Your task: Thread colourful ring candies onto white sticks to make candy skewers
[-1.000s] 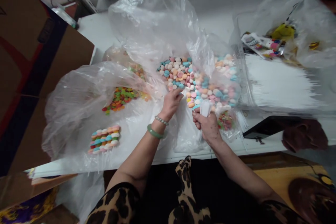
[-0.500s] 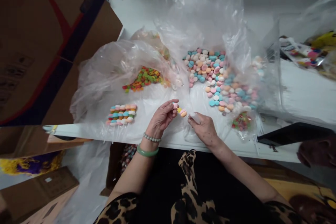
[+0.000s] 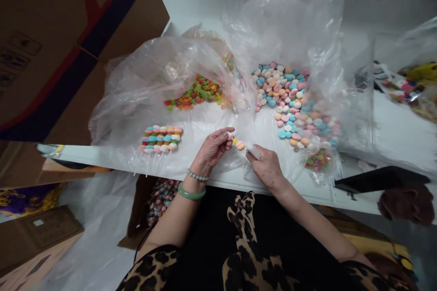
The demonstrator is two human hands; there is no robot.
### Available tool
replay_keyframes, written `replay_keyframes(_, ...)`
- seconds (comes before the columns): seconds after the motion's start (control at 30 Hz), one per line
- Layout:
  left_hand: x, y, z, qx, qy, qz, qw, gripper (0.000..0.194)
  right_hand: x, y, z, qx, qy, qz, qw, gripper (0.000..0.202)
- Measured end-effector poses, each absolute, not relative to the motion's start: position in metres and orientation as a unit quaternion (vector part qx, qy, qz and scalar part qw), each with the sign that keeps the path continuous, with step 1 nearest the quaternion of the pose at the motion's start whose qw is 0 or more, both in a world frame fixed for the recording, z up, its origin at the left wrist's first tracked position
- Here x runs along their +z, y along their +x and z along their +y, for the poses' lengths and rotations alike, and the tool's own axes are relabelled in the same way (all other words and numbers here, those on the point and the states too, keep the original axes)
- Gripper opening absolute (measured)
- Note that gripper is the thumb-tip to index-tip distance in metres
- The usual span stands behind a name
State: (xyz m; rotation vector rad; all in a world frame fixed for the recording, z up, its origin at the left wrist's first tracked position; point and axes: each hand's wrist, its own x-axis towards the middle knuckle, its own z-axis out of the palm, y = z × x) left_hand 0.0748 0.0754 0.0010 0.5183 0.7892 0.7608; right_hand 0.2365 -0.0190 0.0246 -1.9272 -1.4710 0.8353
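Between my two hands is a candy skewer (image 3: 240, 145), with pink, yellow and orange pieces in a short row. At its left end, the fingertips of my left hand (image 3: 214, 146) pinch a pink candy (image 3: 230, 136). My right hand (image 3: 265, 164) is closed at the skewer's other end, around a whitish, translucent piece (image 3: 253, 150) whose kind is unclear. The stick itself is mostly hidden. To the left lie several finished candy skewers (image 3: 161, 138) side by side, their white sticks toward me. Loose pastel candies (image 3: 280, 93) spread out of a clear bag beyond my right hand.
Red, green and orange gummy rings (image 3: 198, 93) lie by a clear plastic bag (image 3: 136, 72). A small bag of gummies (image 3: 317, 160) sits right of my right hand, near a black flat object (image 3: 378, 178). A large cardboard box (image 3: 136, 22) stands at the left; the table's front edge (image 3: 112, 163) runs before me.
The view has shifted slightly, so the table's contents sit a little differently in the picture. Both hands keep nearly the same hold on the candy skewer.
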Motion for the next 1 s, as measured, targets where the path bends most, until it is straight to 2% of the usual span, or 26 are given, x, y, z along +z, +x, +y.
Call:
replay_keyframes(0.2, 0.0, 0.073, 0.071, 0.34, 0.348, 0.409, 0.772, 0.037, 0.019, 0.236, -0.016, 0.308, -0.732, -0.554, 0.251, 0.018)
replay_keyframes(0.43, -0.007, 0.066, 0.074, 0.334, 0.273, 0.371, 0.823, 0.041, 0.011, 0.236, -0.013, 0.348, -0.721, -0.527, 0.288, 0.016)
replay_keyframes(0.63, -0.013, 0.08, 0.069, 0.385, 0.281, 0.423, 0.771, 0.04, 0.004, 0.232, -0.012, 0.343, -0.732, -0.51, 0.293, 0.016)
replay_keyframes(0.83, -0.018, 0.084, 0.061, 0.373, 0.4, 0.449, 0.707, 0.041, 0.006, 0.23, -0.009, 0.333, -0.732, -0.526, 0.277, 0.019)
replay_keyframes(1.0, -0.018, 0.086, 0.056, 0.369, 0.415, 0.474, 0.683, 0.036, 0.009, 0.225, -0.008, 0.321, -0.734, -0.532, 0.273, 0.019)
